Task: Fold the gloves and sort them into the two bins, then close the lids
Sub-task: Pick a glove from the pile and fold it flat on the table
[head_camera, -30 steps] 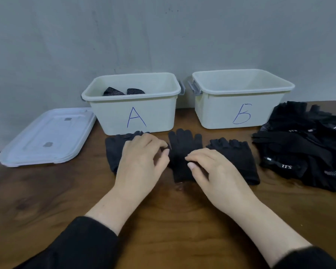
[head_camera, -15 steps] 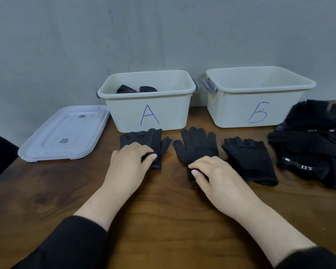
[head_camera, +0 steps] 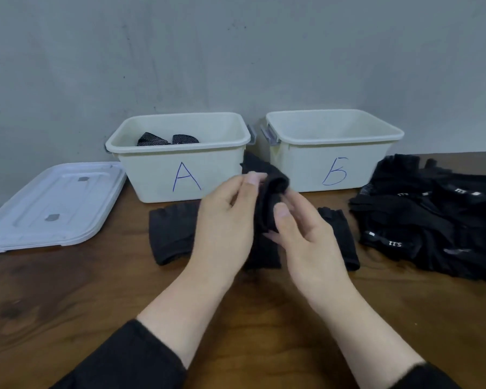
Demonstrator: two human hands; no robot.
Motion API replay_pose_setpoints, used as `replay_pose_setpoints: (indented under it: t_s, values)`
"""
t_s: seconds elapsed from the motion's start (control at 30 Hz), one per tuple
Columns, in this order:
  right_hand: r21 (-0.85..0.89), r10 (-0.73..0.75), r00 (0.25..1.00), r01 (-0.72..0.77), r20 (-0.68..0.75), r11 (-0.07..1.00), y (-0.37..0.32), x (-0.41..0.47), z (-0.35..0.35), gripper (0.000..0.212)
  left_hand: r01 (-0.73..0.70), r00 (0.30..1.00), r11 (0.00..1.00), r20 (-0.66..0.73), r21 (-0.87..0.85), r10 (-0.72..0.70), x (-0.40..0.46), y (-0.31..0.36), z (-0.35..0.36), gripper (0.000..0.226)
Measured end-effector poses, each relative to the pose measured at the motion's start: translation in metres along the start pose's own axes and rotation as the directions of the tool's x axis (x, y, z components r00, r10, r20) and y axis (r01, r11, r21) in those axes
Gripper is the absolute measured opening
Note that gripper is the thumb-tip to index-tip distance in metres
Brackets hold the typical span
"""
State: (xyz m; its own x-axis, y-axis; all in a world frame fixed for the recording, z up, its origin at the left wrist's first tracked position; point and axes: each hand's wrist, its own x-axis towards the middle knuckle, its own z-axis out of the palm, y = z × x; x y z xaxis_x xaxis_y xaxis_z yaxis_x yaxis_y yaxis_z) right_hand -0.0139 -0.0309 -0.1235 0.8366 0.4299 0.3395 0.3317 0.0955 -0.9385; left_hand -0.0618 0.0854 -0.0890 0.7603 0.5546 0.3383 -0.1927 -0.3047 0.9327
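Note:
Both hands hold a black knit glove lifted off the wooden table in front of the gap between the bins. My left hand pinches its upper edge; my right hand grips its lower part. A second black glove lies flat left of my hands. A fingerless one lies right of them, partly hidden by my right hand. Bin A holds dark mesh gloves. Bin B looks empty from here.
A white lid lies flat on the table left of bin A. A heap of black gloves covers the right side of the table. A grey wall stands just behind the bins.
Both hands left the table and lifted the middle glove up between them. The left glove, which my left hand touched before, now lies alone. The camera shifted slightly.

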Motion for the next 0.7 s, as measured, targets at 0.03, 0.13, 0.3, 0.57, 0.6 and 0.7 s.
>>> replay_pose_setpoints:
  t_s: [0.03,0.13,0.3,0.57,0.6,0.7]
  values:
    - [-0.003,0.002,0.998,-0.002,-0.057,1.000,-0.004,0.001,-0.007,0.029,0.069,0.993,0.994,0.104,-0.082,-0.060,-0.003,0.003,0.013,0.031]
    - [-0.103,0.046,0.972,-0.071,-0.229,0.992,-0.009,0.005,-0.041,0.019,0.081,0.972,0.979,0.231,-0.188,-0.036,-0.007,-0.002,0.035,0.041]
    - [-0.305,0.062,0.953,-0.156,-0.297,0.940,-0.034,0.029,-0.110,0.015,-0.142,0.985,0.971,0.124,0.195,0.119,-0.007,-0.047,0.031,0.033]
    - [-0.679,-0.025,0.996,-0.039,-0.085,0.733,-0.058,0.083,-0.131,0.013,-0.188,0.966,0.863,0.246,0.468,0.077,-0.011,-0.060,0.033,0.030]
    - [-0.687,-0.070,0.994,-0.008,-0.085,0.727,-0.055,0.082,-0.129,0.015,-0.179,0.969,0.863,0.238,0.473,0.070,-0.010,-0.061,0.032,0.030]
    - [-0.723,-0.133,0.991,0.068,-0.034,0.688,-0.026,0.062,-0.121,0.026,-0.154,0.979,0.862,0.189,0.484,0.069,-0.006,-0.064,0.030,0.028]
